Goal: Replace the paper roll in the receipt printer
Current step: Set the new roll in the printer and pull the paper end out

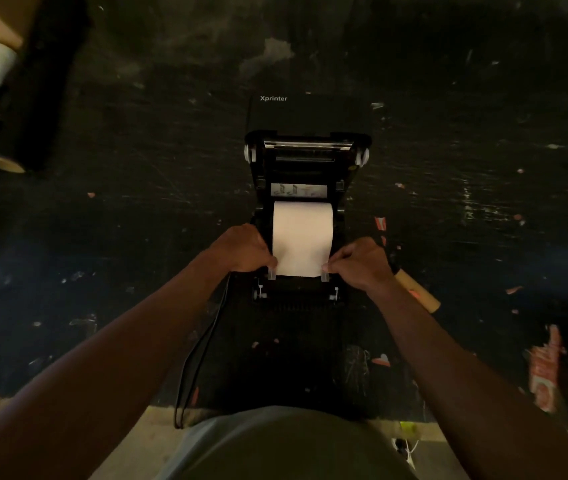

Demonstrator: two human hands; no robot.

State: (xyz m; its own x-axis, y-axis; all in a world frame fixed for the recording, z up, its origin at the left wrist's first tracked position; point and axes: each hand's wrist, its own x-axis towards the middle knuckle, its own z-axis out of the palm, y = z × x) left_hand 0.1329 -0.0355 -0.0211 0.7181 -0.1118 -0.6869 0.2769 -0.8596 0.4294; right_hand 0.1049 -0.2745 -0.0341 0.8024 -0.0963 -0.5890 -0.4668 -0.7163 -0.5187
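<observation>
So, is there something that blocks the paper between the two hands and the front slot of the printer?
Nothing visible does. The left hand and right hand pinch the paper by its corners. Its free edge lies just behind the clear guides, on the open printer.

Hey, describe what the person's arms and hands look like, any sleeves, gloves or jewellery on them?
Both forearms are bare up to the frame edge, with no sleeves in view. The left hand and right hand wear no gloves, and no rings, watch or wristband can be seen in this dim light. The only clothing in view is a grey-green top at the bottom of the picture.
</observation>
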